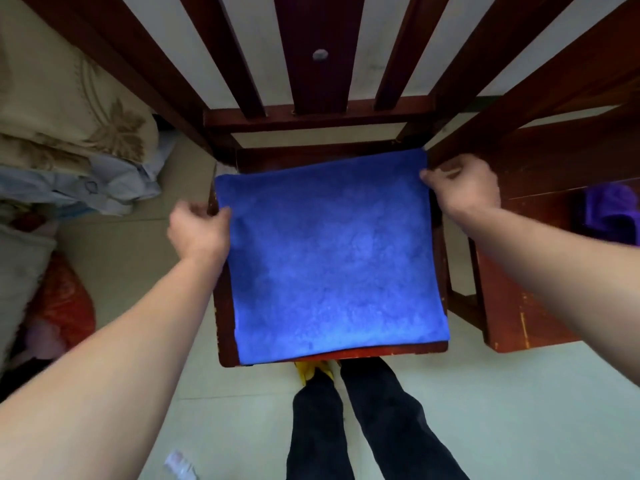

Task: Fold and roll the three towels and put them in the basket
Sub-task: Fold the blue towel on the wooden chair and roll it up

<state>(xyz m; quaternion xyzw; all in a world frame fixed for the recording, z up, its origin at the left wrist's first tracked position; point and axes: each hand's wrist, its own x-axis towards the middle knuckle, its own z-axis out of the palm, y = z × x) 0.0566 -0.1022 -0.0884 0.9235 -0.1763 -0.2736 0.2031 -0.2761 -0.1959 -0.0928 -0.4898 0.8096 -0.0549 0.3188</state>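
Observation:
A blue towel (332,258) lies spread flat over the seat of a dark red wooden chair (228,355), covering almost all of it. My left hand (197,230) pinches the towel's left edge near the far corner. My right hand (464,188) pinches the far right corner. A purple towel (609,209) lies on a wooden table at the right edge. No basket is in view.
The chair's slatted back (318,64) rises just beyond the towel. A wooden table (540,258) stands close on the right. Bedding and clothes (69,133) pile up at the left. My legs (346,427) stand on pale floor before the chair.

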